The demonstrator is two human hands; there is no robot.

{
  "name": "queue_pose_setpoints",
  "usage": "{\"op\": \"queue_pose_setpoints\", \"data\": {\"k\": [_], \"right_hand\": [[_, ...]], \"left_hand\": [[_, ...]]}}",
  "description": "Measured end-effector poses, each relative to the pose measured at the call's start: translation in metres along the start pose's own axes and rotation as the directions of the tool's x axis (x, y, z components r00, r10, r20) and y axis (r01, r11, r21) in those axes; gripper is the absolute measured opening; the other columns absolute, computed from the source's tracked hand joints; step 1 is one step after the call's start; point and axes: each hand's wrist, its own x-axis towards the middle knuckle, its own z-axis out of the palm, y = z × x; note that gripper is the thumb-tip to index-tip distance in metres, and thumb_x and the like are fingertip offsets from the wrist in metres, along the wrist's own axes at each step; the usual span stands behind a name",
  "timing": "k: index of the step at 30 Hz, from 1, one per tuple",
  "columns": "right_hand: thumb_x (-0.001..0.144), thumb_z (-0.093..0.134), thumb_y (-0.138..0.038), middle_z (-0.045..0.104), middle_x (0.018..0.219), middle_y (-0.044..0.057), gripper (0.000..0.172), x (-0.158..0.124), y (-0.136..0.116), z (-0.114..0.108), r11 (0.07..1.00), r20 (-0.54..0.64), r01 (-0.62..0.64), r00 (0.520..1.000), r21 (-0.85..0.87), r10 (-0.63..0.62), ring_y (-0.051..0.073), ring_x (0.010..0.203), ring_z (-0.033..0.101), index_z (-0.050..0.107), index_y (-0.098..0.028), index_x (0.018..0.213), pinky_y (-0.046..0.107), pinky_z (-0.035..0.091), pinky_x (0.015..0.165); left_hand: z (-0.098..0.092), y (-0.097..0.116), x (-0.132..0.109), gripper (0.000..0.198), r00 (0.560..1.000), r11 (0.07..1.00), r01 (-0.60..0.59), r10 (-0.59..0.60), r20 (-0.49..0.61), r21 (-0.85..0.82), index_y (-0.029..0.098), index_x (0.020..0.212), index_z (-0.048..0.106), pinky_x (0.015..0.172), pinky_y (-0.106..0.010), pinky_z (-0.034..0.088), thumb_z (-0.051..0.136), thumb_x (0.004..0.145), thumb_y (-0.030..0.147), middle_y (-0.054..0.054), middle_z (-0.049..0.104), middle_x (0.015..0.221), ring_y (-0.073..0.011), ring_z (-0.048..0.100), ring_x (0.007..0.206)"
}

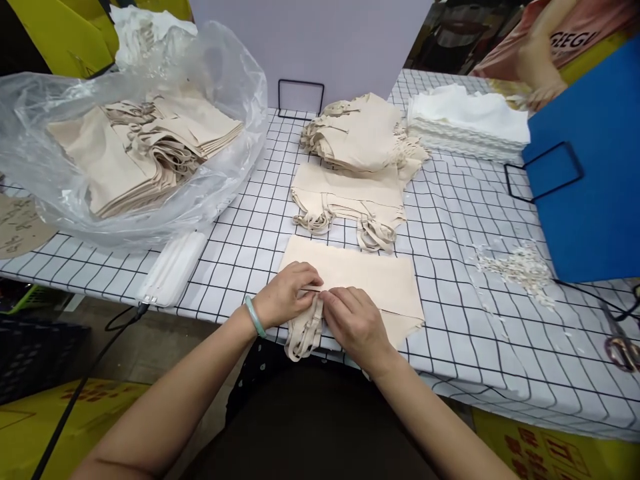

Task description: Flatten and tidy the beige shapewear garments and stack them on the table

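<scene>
A flat beige cloth piece with narrow straps (353, 263) lies at the table's front edge. My left hand (285, 293), with a pale green bangle on the wrist, is closed with its fingertips pinching the beige straps (309, 328). The straps hang in loops just over the edge. Touching the same spot from the other side, my right hand (356, 321) is closed in a pinch on the straps. The exact bit between its fingertips is hidden. Just beyond lies a folded stack of like pieces (350, 183), its strap loops facing me, with another beige pile (363, 130) behind it.
An open clear plastic bag (235, 180) holds more beige pieces at left. A white power bank (173, 270) with a cable lies near the front edge. At right are a white cloth stack (467, 123), scraps (523, 267), a blue panel (590, 173) and scissors (623, 351). Another person's hand (547, 93) shows behind.
</scene>
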Motion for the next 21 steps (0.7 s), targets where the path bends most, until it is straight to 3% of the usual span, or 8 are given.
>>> {"op": "queue_pose_setpoints", "data": {"k": [4,6,13,21], "right_hand": [[0.094,0.049,-0.007,0.067,0.085,0.005,0.021,-0.0043,0.0002,-0.0004,0.966,-0.027,-0.162,0.985,0.201,0.17,0.02,0.077,0.06,0.059,-0.021,0.105,0.034,0.049,0.07],[0.094,0.049,-0.008,0.067,0.085,0.005,0.02,-0.0053,-0.0003,-0.0003,0.955,-0.009,-0.204,0.977,0.214,0.211,0.02,0.077,0.061,0.058,-0.022,0.104,0.035,0.051,0.07],[0.092,0.052,-0.006,0.07,0.094,0.009,0.027,-0.0025,0.001,0.0016,0.996,0.002,-0.094,0.996,-0.001,0.094,0.022,0.083,0.063,0.059,-0.019,0.115,0.036,0.05,0.072],[0.092,0.056,-0.005,0.068,0.09,0.008,0.025,-0.0028,0.0014,0.0022,0.992,-0.022,-0.123,0.992,-0.037,0.123,0.021,0.081,0.062,0.056,-0.018,0.114,0.035,0.05,0.071]], "left_hand": [[0.0034,0.0033,-0.0001,0.017,0.999,0.999,0.031,-0.032,-0.034,-0.019,0.017,0.092,0.067,0.088,-0.033,0.052,0.06,0.083,0.005,-0.005,0.067,0.097,-0.0185,0.06,0.095],[0.0057,0.0045,0.0,0.015,0.996,0.998,0.057,-0.058,-0.061,-0.024,0.018,0.087,0.067,0.087,-0.033,0.052,0.06,0.084,0.005,-0.005,0.067,0.095,-0.0184,0.06,0.093],[0.0086,0.0041,-0.0002,0.012,0.994,0.998,0.055,-0.057,-0.09,-0.02,0.017,0.086,0.067,0.089,-0.034,0.051,0.06,0.086,0.007,-0.005,0.067,0.095,-0.0183,0.059,0.093],[0.0084,0.0042,0.0001,0.01,0.993,0.996,0.073,-0.078,-0.092,-0.056,0.018,0.085,0.066,0.088,-0.034,0.051,0.061,0.087,0.009,-0.004,0.067,0.094,-0.0183,0.059,0.093]]}}
